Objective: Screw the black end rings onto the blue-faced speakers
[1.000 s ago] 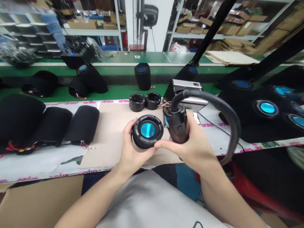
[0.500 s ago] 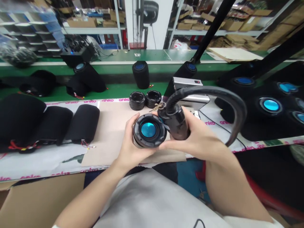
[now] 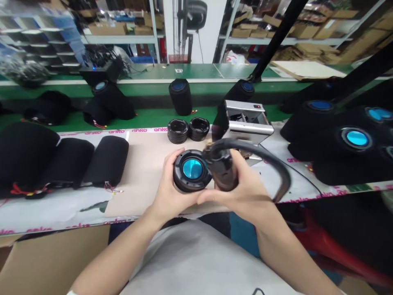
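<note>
A speaker driver (image 3: 192,170) is clasped by the curled left hand (image 3: 169,184), a corded handle (image 3: 222,170) at its 3 o'clock by the right hand (image 3: 242,186), above a cardboard sheet (image 3: 144,172).

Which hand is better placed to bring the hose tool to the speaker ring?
Right, probably: the right hand grips the hose tool beside the speaker ring, while the left hand holds that ring.

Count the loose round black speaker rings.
3: the blue-centred ring in the left hand; the left ring and right ring, side by side on the beige sheet.
</note>
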Action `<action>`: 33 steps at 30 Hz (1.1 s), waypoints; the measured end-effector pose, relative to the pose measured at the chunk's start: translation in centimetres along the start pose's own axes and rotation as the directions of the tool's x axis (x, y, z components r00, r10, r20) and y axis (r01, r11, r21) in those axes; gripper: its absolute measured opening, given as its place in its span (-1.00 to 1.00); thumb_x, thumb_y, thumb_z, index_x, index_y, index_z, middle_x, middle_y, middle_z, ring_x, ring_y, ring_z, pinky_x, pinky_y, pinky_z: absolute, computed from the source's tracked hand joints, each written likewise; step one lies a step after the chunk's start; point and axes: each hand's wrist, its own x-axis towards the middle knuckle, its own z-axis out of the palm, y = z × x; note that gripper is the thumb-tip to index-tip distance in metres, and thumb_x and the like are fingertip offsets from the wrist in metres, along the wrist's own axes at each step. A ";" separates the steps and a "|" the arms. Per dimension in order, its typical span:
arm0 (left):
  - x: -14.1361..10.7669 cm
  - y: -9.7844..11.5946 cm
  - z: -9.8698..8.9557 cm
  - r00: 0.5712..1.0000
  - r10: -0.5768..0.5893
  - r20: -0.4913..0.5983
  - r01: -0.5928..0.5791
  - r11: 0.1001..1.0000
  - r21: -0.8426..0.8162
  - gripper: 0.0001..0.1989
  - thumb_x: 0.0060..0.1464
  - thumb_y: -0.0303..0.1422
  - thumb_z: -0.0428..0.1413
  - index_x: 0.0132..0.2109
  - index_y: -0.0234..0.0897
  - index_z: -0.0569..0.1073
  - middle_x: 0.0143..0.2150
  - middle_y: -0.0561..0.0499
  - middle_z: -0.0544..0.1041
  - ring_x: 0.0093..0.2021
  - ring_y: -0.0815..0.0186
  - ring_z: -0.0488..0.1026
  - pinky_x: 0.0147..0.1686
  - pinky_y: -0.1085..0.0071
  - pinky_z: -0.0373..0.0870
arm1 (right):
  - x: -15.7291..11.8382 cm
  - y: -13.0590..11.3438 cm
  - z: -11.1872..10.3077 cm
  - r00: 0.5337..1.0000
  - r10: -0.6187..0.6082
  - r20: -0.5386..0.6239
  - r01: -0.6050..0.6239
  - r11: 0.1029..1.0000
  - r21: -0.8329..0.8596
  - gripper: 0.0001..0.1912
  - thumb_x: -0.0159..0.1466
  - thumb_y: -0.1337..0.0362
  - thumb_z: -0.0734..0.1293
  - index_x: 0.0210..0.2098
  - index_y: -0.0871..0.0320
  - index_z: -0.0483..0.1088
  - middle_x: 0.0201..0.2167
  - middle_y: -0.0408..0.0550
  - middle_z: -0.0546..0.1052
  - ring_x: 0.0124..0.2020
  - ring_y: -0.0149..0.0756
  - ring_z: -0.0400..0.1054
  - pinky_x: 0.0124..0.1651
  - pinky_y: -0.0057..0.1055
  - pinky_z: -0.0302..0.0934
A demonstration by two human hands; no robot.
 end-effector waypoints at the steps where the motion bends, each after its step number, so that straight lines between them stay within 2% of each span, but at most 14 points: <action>1: 0.0 0.0 0.0 1.000 0.009 0.001 -0.009 1.000 -0.011 0.07 -0.10 0.06 0.52 0.43 -0.11 0.23 0.42 -0.25 0.36 0.41 -0.14 0.41 0.40 -0.04 0.40 | 0.0 0.1 0.4 1.000 -0.010 0.007 0.010 1.000 -0.023 -0.12 -0.03 0.15 0.77 0.24 -0.12 0.47 0.13 -0.13 0.59 0.19 -0.01 0.51 0.22 -0.14 0.53; 3: 0.1 0.0 -0.1 1.000 0.021 0.009 -0.020 1.000 -0.013 0.09 -0.08 0.06 0.52 0.46 -0.10 0.19 0.43 -0.25 0.37 0.42 -0.13 0.42 0.39 -0.04 0.42 | 0.2 -0.1 0.6 1.000 -0.003 -0.017 0.003 0.999 -0.037 -0.16 -0.04 0.14 0.77 0.19 -0.09 0.49 0.14 -0.13 0.60 0.19 0.01 0.51 0.22 -0.12 0.53; 6: 0.3 0.3 -0.1 1.000 0.001 0.021 -0.001 1.000 -0.006 0.11 -0.09 0.00 0.54 0.47 -0.10 0.18 0.46 -0.26 0.36 0.45 -0.16 0.40 0.41 -0.08 0.40 | 0.7 -1.0 -0.2 0.996 -0.006 -0.089 0.006 1.000 -0.001 -0.17 -0.08 0.13 0.77 0.14 -0.02 0.51 0.21 -0.09 0.57 0.29 0.13 0.44 0.40 0.06 0.39; 8: 0.4 0.6 0.0 1.000 -0.016 0.020 0.016 1.000 -0.021 0.10 -0.11 -0.04 0.56 0.46 -0.11 0.21 0.46 -0.26 0.38 0.45 -0.18 0.40 0.42 -0.10 0.40 | 0.8 -1.5 -1.0 0.995 -0.030 -0.094 0.031 1.000 0.002 -0.21 -0.08 0.12 0.77 0.10 0.00 0.52 0.22 -0.07 0.56 0.32 0.17 0.41 0.44 0.10 0.35; 11: 0.6 1.0 0.1 0.999 -0.030 0.039 0.031 0.999 -0.045 0.03 -0.08 -0.09 0.55 0.44 -0.14 0.25 0.44 -0.25 0.42 0.43 -0.17 0.43 0.41 -0.09 0.42 | 0.9 -1.5 -1.5 0.998 -0.043 -0.045 0.043 0.999 -0.015 -0.24 -0.09 0.13 0.78 0.07 -0.02 0.54 0.12 -0.09 0.59 0.19 0.11 0.49 0.16 -0.06 0.54; 13: 0.6 1.3 0.0 0.998 -0.036 0.056 0.038 0.998 -0.044 0.00 -0.06 -0.10 0.54 0.42 -0.15 0.26 0.41 -0.24 0.46 0.40 -0.15 0.47 0.38 -0.07 0.46 | 1.0 -1.1 -1.5 1.000 -0.021 -0.009 0.020 0.999 -0.040 -0.25 -0.09 0.17 0.77 0.06 -0.03 0.54 -0.02 -0.12 0.63 0.02 0.01 0.56 -0.04 -0.17 0.56; 14: 0.6 1.3 0.0 0.997 -0.043 0.059 0.045 0.998 -0.038 0.00 -0.06 -0.10 0.54 0.42 -0.14 0.26 0.39 -0.23 0.47 0.39 -0.14 0.48 0.35 -0.05 0.49 | 1.0 -0.8 -1.5 1.000 0.000 0.005 0.000 0.999 -0.048 -0.24 -0.09 0.19 0.77 0.07 -0.04 0.54 -0.05 -0.14 0.63 -0.04 -0.02 0.57 -0.06 -0.18 0.55; 16: 0.6 1.3 -0.2 0.997 -0.058 0.054 0.060 0.998 -0.031 0.00 -0.07 -0.08 0.54 0.41 -0.11 0.26 0.38 -0.21 0.48 0.37 -0.12 0.50 0.30 0.00 0.54 | 1.1 -0.4 -1.3 0.998 0.041 0.039 -0.039 0.998 -0.053 -0.21 -0.08 0.20 0.76 0.12 -0.07 0.52 0.00 -0.15 0.63 -0.01 -0.02 0.57 0.02 -0.13 0.53; 18: 0.6 1.3 -0.3 0.996 -0.067 0.052 0.069 0.997 -0.029 -0.01 -0.09 -0.05 0.54 0.39 -0.10 0.28 0.39 -0.20 0.46 0.36 -0.11 0.50 0.27 0.03 0.56 | 1.1 -0.1 -1.2 0.996 0.057 0.071 -0.052 0.996 -0.066 -0.17 -0.06 0.19 0.76 0.17 -0.12 0.50 0.09 -0.16 0.62 0.10 0.01 0.54 0.16 -0.07 0.48; 22: 0.7 1.5 -0.4 0.997 -0.066 0.030 0.066 0.998 -0.016 0.02 -0.16 0.03 0.56 0.35 -0.11 0.31 0.39 -0.20 0.44 0.38 -0.13 0.47 0.30 0.03 0.53 | 1.1 -0.1 -1.1 0.995 0.017 0.098 -0.010 0.998 -0.066 -0.07 -0.06 0.15 0.78 0.25 -0.18 0.45 0.19 -0.20 0.57 0.27 0.01 0.44 0.35 -0.02 0.37; 25: 0.7 1.7 -0.2 0.996 -0.089 0.011 0.090 0.995 -0.040 0.01 -0.18 -0.01 0.57 0.34 -0.11 0.32 0.38 -0.19 0.45 0.37 -0.11 0.47 0.29 0.05 0.52 | 1.0 -0.1 -0.9 0.997 -0.008 0.082 0.012 0.999 -0.044 -0.05 -0.04 0.12 0.78 0.28 -0.18 0.44 0.29 -0.22 0.52 0.36 -0.01 0.38 0.47 0.00 0.26; 29: 0.5 1.9 0.1 0.993 -0.114 0.028 0.116 0.990 -0.086 -0.02 -0.18 -0.19 0.57 0.33 -0.11 0.29 0.34 -0.16 0.47 0.32 -0.05 0.51 0.23 0.12 0.55 | 0.8 0.0 -0.6 0.999 -0.019 0.033 0.020 0.998 -0.053 -0.09 0.01 0.16 0.76 0.29 -0.22 0.44 0.28 -0.26 0.53 0.35 -0.07 0.40 0.52 -0.03 0.23; 33: 0.5 2.1 0.1 0.988 -0.150 0.044 0.154 0.980 -0.123 0.02 -0.23 -0.26 0.58 0.33 -0.12 0.27 0.31 -0.15 0.48 0.29 -0.03 0.53 0.22 0.13 0.54 | 0.5 -0.2 -0.4 0.999 0.023 0.031 -0.023 1.000 -0.016 -0.15 -0.01 0.18 0.76 0.22 -0.27 0.49 0.26 -0.32 0.56 0.36 -0.07 0.41 0.47 -0.05 0.31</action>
